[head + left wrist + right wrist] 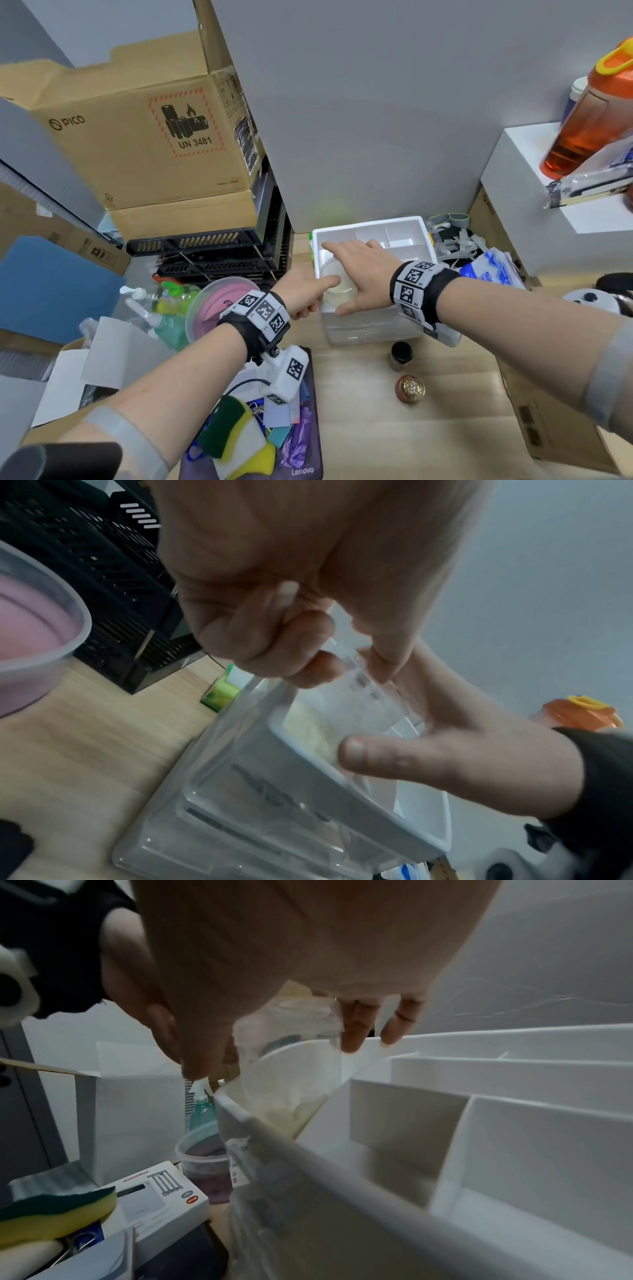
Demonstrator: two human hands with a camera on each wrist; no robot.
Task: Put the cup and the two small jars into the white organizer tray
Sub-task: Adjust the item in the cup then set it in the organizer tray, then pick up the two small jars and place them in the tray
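Note:
A clear plastic cup [344, 288] [359, 710] [291, 1069] with pale residue stands low in the front-left compartment of the white organizer tray [370, 222] [325, 775] [342, 1172]. My right hand [332, 277] [274, 1042] reaches over it from above, thumb and fingers curled round its top. My left hand [325, 291] [349, 658] pinches the cup's rim at the left side. On the wooden table in front of the tray stand a small black-lidded jar [401, 354] and a small gold-lidded jar [411, 389], neither one touched.
The tray sits on a clear drawer unit [370, 329]. A clear tub [219, 305] with pink contents and spray bottles [164, 318] are at the left, black crates [212, 253] and a cardboard box [144, 137] behind. An orange bottle [589, 120] stands on a white box at the right.

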